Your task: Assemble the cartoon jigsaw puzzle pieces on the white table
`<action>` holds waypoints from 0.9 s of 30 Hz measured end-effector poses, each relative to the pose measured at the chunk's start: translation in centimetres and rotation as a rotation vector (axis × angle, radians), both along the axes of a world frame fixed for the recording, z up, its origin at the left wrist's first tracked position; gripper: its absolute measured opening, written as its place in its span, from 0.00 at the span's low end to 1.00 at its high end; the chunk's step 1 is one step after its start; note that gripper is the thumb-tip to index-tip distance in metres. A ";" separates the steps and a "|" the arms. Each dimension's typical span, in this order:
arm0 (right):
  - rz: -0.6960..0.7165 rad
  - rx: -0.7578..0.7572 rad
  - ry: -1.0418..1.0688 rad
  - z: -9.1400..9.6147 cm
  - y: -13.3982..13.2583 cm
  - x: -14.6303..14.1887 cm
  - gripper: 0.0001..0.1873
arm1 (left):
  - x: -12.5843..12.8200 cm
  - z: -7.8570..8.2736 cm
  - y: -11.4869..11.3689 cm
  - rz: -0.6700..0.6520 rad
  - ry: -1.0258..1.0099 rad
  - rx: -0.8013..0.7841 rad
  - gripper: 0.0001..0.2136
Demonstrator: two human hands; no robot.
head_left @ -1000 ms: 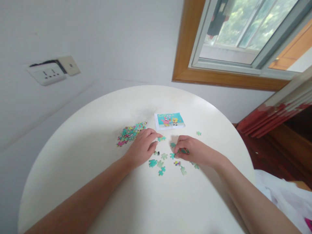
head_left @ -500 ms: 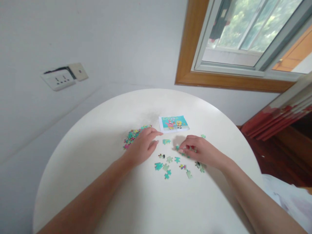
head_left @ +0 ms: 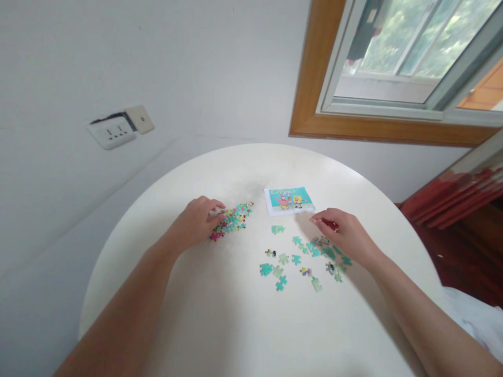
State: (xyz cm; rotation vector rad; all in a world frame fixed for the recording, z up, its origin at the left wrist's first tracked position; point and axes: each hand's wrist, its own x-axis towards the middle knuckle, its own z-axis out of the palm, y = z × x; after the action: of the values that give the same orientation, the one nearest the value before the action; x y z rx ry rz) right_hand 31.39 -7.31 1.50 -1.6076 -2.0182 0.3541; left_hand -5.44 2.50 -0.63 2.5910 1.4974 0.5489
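Observation:
My left hand (head_left: 198, 221) rests at the left side of a heap of small jigsaw puzzle pieces (head_left: 234, 217), mostly teal with yellow and pink bits. Its thumb and curved fingers are apart, touching the edge of the heap. Over the right side of the table, my right hand (head_left: 340, 229) has thumb and fingertips pinched together; whatever they hold, if anything, is too small to make out. Beneath and in front of it lie several loose teal puzzle pieces (head_left: 313, 248). Closer to me are a teal piece (head_left: 266, 269) and a yellow-and-purple piece (head_left: 305, 272).
A small picture card (head_left: 290, 201) with a pink and a yellow cartoon figure lies beyond the pieces. Everything sits on a round white table (head_left: 236, 324) against a wall with a socket (head_left: 112, 132). A wood-framed window (head_left: 387, 128) and a red curtain (head_left: 440, 201) are on the right.
My left hand has moved left, from over the heap to its left edge, uncovering it. My right hand has lifted off the loose pieces and shifted right and away from me. The view has shifted slightly.

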 end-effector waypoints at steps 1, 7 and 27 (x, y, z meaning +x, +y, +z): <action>-0.002 0.002 0.002 -0.1 0.0 0.0 0.12 | 0.0 -0.3 0.0 0.021 0.008 -0.009 0.16; -0.018 -0.024 0.015 -0.4 0.1 0.2 0.13 | -0.3 -1.0 0.1 0.115 -0.002 -0.058 0.20; -0.037 -0.040 -0.004 -0.8 0.1 0.6 0.15 | -0.7 -1.1 -0.2 0.117 -0.049 -0.134 0.30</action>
State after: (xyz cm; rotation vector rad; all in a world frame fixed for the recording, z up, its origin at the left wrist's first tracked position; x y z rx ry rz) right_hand 31.95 -7.19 0.68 -1.6689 -1.9935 0.3797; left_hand -6.13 2.31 -1.78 2.3856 1.6193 0.5008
